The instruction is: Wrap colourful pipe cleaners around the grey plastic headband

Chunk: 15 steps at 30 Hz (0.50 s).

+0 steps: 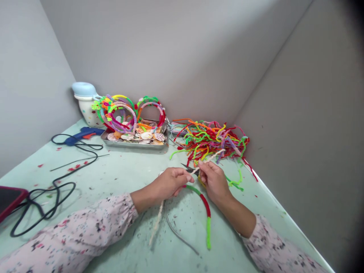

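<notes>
A pale cream pipe cleaner [195,170] stretches between my two hands, one end poking up past the right. My left hand [174,182] pinches it with closed fingers, and a fuzzy pale length [156,225] hangs below that wrist. My right hand [214,179] grips the pipe cleaner between thumb and fingers. Beneath the hands curves a hoop [205,204] wrapped in green and red fuzz. A bare grey strip [180,236] lies beside it; whether they join is hidden behind my left hand. Scissors [189,168] with dark blades lie just behind the hands, partly covered.
Colourful pipe cleaners [213,138] are heaped at the back right. A metal tray [133,145] holds shells and decorated headbands [123,113]. To the left are a lidded cup [89,108], a blue glue gun [83,133], a looping black cable [61,180] and a red-edged device [13,199].
</notes>
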Available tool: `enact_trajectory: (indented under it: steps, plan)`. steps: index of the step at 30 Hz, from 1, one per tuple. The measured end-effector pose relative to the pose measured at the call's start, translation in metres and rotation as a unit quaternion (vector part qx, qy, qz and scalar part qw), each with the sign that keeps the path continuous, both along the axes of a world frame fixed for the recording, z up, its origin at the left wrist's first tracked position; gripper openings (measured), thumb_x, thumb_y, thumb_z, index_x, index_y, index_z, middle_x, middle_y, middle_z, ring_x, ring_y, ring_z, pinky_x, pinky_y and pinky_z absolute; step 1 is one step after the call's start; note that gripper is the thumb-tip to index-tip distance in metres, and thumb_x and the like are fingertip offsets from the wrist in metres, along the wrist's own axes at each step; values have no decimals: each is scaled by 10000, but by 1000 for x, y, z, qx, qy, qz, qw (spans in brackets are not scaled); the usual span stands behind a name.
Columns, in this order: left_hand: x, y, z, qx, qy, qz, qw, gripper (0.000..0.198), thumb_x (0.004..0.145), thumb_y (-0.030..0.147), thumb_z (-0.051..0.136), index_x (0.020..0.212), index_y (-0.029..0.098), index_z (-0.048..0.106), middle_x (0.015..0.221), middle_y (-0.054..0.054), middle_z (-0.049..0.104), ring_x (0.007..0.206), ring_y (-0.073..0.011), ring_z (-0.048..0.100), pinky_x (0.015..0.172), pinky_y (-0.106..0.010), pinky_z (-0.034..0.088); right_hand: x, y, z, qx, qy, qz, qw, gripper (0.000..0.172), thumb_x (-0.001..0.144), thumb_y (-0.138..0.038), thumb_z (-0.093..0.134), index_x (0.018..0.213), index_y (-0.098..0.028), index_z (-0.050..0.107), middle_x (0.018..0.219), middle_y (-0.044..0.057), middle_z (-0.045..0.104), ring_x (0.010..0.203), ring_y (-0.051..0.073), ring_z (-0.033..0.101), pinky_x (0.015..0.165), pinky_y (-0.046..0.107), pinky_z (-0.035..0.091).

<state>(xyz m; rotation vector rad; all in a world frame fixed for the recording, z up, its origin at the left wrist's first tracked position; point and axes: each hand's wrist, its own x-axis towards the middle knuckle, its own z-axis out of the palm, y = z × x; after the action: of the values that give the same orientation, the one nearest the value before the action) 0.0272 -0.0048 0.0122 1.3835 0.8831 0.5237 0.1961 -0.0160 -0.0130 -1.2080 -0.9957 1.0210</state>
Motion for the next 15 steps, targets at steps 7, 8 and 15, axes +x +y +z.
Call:
enact_trajectory:
  steps: [7, 8, 15]
  plan:
    - [1, -6, 5, 262, 144, 1, 954, 212, 821, 312, 452, 768, 169, 599, 560, 26, 510, 530, -101, 471, 506, -198, 316, -3, -2, 6, -21, -32, -38, 999, 365, 751, -379, 634, 533, -174, 425, 425, -74, 353, 387, 60, 277, 389, 223, 193]
    - [1, -7, 6, 304, 163, 2, 939, 203, 823, 293, 448, 772, 172, 602, 598, 14, 544, 572, -110, 489, 540, -207, 324, -3, -1, 6, -25, -24, -40, 999, 353, 746, -366, 637, 537, -174, 429, 428, -76, 349, 387, 58, 271, 387, 223, 186]
    - [-2, -4, 1, 154, 87, -15, 984, 252, 839, 393, 441, 810, 175, 563, 461, 57, 464, 379, -84, 412, 418, -191, 292, 0, 2, 6, -54, 9, 10, 998, 308, 739, -404, 639, 608, -169, 488, 505, -57, 440, 408, 60, 347, 397, 214, 207]
